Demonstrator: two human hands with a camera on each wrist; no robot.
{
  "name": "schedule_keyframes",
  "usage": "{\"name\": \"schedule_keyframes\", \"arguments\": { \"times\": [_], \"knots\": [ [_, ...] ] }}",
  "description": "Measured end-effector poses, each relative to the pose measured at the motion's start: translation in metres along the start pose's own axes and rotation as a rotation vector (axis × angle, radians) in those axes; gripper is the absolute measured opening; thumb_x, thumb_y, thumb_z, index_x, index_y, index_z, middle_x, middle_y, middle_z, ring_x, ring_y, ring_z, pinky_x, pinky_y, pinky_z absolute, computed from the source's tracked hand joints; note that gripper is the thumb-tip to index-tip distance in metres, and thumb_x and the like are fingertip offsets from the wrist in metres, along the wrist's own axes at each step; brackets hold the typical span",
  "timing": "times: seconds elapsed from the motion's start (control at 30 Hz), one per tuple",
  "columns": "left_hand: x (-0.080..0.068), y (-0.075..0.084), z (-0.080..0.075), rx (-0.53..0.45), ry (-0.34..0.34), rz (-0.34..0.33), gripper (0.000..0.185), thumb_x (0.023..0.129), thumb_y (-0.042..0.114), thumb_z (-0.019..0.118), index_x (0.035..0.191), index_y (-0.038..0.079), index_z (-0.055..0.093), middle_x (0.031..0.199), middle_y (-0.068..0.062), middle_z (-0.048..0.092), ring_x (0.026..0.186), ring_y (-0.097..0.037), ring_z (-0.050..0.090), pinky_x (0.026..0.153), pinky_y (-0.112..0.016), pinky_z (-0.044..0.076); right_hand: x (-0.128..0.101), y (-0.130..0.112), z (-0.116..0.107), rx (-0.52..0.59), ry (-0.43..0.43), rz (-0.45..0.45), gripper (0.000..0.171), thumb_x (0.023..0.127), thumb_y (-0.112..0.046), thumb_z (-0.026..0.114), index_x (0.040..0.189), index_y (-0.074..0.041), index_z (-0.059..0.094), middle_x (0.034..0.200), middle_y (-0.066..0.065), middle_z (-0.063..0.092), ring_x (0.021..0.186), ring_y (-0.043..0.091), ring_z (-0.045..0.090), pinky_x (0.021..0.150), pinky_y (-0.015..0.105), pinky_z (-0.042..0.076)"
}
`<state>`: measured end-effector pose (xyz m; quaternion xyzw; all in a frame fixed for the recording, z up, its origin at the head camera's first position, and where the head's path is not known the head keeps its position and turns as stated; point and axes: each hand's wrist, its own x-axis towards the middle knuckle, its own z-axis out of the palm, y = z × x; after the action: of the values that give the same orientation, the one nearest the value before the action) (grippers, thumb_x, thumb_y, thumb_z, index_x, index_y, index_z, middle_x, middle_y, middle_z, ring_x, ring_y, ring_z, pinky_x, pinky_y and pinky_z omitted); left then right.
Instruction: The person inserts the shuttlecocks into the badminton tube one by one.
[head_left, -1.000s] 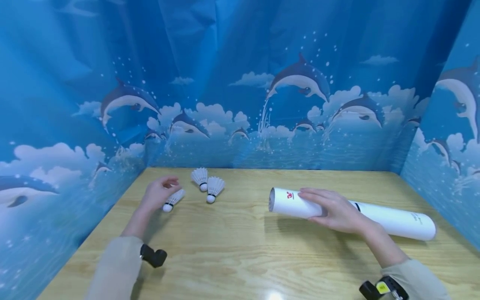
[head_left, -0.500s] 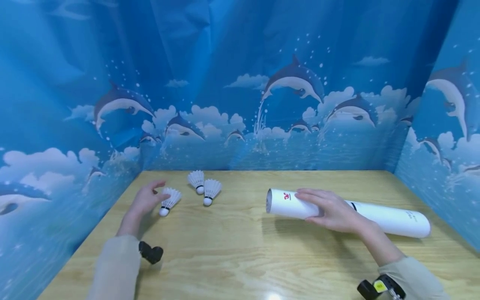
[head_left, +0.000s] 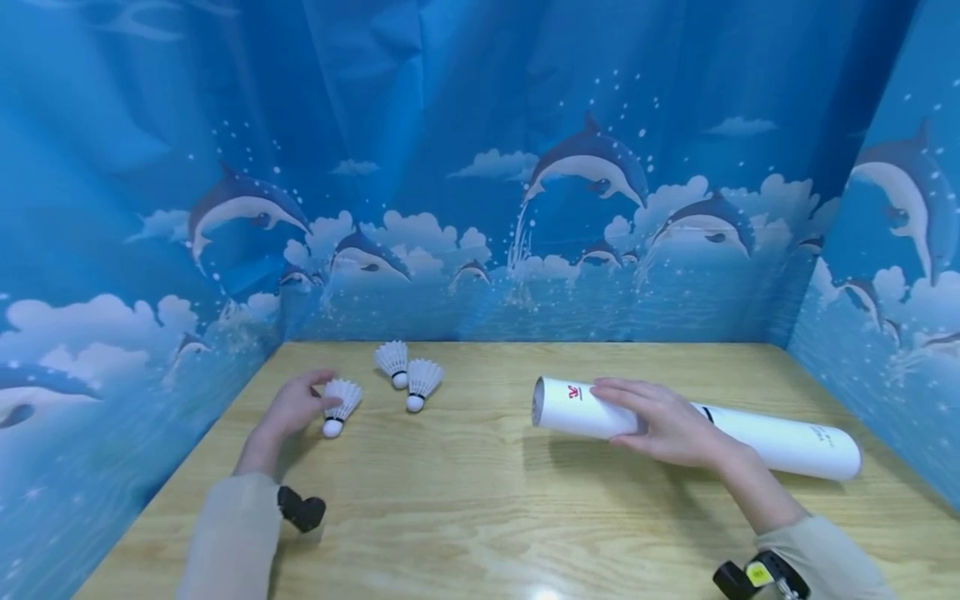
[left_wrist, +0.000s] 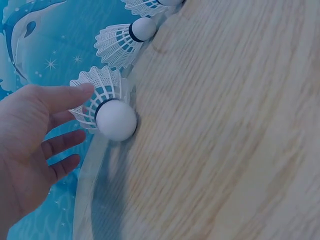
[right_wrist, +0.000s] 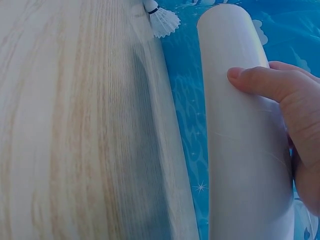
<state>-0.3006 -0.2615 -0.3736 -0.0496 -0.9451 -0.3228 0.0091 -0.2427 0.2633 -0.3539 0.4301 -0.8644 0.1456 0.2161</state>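
With thumb and forefinger, my left hand (head_left: 288, 406) pinches the feathered-looking skirt of a white shuttlecock (head_left: 345, 398). Its rounded base points toward me, and a black band circles it above the base. In the left wrist view the thumb (left_wrist: 82, 91) lies across the skirt, while the lower fingers stay loosely bent and off it. My right hand (head_left: 663, 423) grips a long white shuttlecock tube (head_left: 787, 442) from above, near its left part. The tube lies on its side, its left end facing the shuttlecocks and showing a red logo.
Two more shuttlecocks, a rear one (head_left: 392, 360) and a nearer one (head_left: 424, 382), lie close together right of the left hand. A blue dolphin-print curtain (head_left: 465, 275) borders the wooden table (head_left: 450, 500) at the back and sides.
My left thumb and forefinger have closed in on the nearest shuttlecock, which has shifted slightly. The right hand and the tube hold nearly the same place.
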Motion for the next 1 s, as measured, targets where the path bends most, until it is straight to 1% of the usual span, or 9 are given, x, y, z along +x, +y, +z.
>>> {"name": "schedule_keyframes", "arguments": {
  "times": [0.1,0.3,0.43,0.57,0.73,0.83,1.0],
  "knots": [
    [-0.001,0.002,0.001,0.01,-0.008,-0.002,0.053,0.089,0.024,0.062,0.131,-0.004,0.046,0.127,-0.027,0.048,0.1,-0.036,0.052,0.078,-0.045,0.045,0.0,0.0,0.0,-0.003,0.004,0.003,0.073,0.064,-0.022,0.082,0.13,-0.009,0.053,0.13,0.009,0.053,0.109,0.03,0.054,0.082,0.048,0.048],
    [-0.004,0.004,0.003,0.042,-0.039,0.001,0.049,0.09,0.026,0.06,0.128,-0.002,0.05,0.128,-0.026,0.049,0.107,-0.04,0.049,0.086,-0.051,0.041,-0.001,0.001,0.002,-0.008,0.011,-0.006,0.075,0.063,-0.022,0.083,0.13,-0.01,0.053,0.13,0.01,0.053,0.109,0.03,0.054,0.083,0.048,0.048],
    [-0.003,0.005,0.006,0.05,-0.023,0.021,0.044,0.09,0.026,0.059,0.124,-0.002,0.055,0.124,-0.024,0.053,0.108,-0.04,0.05,0.089,-0.052,0.04,-0.001,0.001,0.002,-0.003,0.013,-0.014,0.074,0.063,-0.022,0.083,0.13,-0.009,0.053,0.13,0.011,0.053,0.11,0.03,0.054,0.083,0.048,0.048],
    [-0.003,0.01,0.007,0.035,-0.014,0.015,0.039,0.091,0.026,0.059,0.116,-0.003,0.059,0.115,-0.022,0.058,0.104,-0.037,0.053,0.086,-0.049,0.043,0.0,0.001,0.001,0.001,0.013,-0.01,0.073,0.064,-0.023,0.082,0.13,-0.01,0.053,0.13,0.011,0.053,0.11,0.031,0.054,0.083,0.048,0.048],
    [-0.004,0.016,0.007,0.029,-0.032,0.023,0.028,0.09,0.023,0.06,0.105,0.0,0.064,0.102,-0.016,0.063,0.094,-0.03,0.057,0.077,-0.044,0.046,0.0,0.001,0.001,0.008,0.015,-0.012,0.072,0.065,-0.023,0.081,0.13,-0.01,0.053,0.13,0.01,0.053,0.11,0.03,0.054,0.083,0.048,0.048],
    [-0.005,0.02,0.007,0.011,-0.041,0.035,0.024,0.09,0.023,0.061,0.101,0.001,0.065,0.098,-0.012,0.063,0.092,-0.027,0.057,0.077,-0.043,0.046,0.0,0.001,0.001,0.003,0.017,-0.018,0.072,0.066,-0.024,0.081,0.13,-0.01,0.053,0.13,0.01,0.053,0.11,0.03,0.054,0.083,0.047,0.048],
    [-0.007,0.025,0.005,-0.037,-0.041,0.065,0.025,0.089,0.024,0.062,0.099,0.001,0.065,0.096,-0.01,0.064,0.093,-0.028,0.058,0.08,-0.044,0.046,-0.001,0.001,0.001,0.005,0.016,-0.01,0.073,0.064,-0.022,0.082,0.13,-0.01,0.053,0.129,0.011,0.053,0.111,0.031,0.054,0.083,0.048,0.048]
  ]
}}
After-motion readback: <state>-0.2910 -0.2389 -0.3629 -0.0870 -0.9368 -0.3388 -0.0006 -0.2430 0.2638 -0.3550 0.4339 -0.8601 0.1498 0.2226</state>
